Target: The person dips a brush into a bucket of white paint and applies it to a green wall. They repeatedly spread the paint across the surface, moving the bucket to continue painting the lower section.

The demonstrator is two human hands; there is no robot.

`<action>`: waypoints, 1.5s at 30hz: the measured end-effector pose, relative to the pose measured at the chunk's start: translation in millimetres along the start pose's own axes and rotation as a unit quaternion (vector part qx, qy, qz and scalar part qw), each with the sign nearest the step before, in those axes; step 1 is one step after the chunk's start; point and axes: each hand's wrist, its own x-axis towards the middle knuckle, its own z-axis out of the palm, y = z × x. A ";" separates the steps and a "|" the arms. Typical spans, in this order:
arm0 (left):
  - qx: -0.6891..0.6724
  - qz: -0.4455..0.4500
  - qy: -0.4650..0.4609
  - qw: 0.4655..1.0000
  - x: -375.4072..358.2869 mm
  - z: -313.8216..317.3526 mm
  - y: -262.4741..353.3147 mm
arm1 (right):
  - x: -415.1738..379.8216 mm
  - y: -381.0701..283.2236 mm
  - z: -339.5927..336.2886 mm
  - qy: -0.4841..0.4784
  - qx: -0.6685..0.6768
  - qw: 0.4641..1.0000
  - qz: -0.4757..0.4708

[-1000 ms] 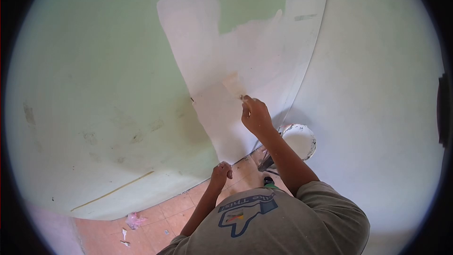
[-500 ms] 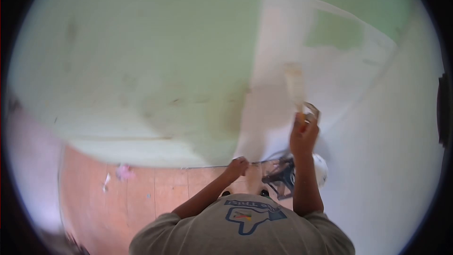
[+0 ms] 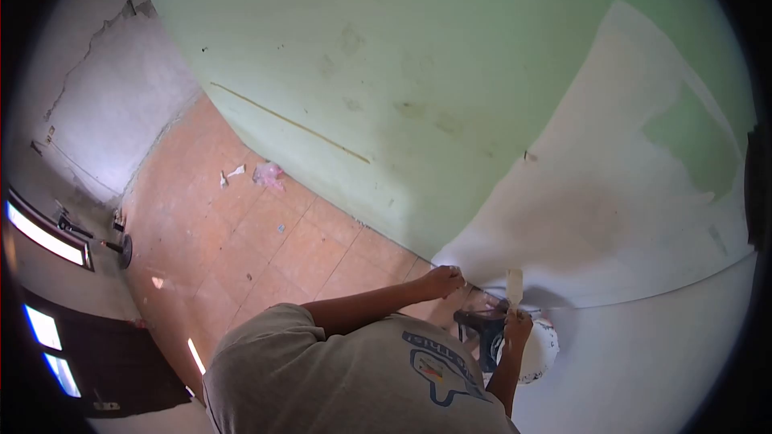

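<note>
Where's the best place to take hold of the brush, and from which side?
By the handle end, coming from the person's own side. The flat, pale head of the brush points away from the body, towards the wall, and the right hand holds the opposite end. A grip there should likely stay off the bristles. The hand hides most of the handle.

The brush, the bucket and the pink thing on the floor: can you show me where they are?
Brush (image 3: 515,282): head view, on its pale bristles.
Bucket (image 3: 555,350): head view, on its rim.
Pink thing (image 3: 268,176): head view, on its crumpled middle.
</note>
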 end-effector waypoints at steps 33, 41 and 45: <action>-0.049 -0.028 0.075 0.996 -9.5 198.7 2.1 | 21.6 64.7 -150.9 -0.159 -0.047 0.986 -0.022; 0.079 0.077 0.021 0.994 11.6 184.7 -60.5 | 36.6 90.6 -217.3 -0.065 -0.372 0.926 0.017; 0.012 -0.124 0.012 0.992 5.1 187.3 -22.8 | 56.4 162.2 -220.9 -0.073 -0.436 0.897 0.011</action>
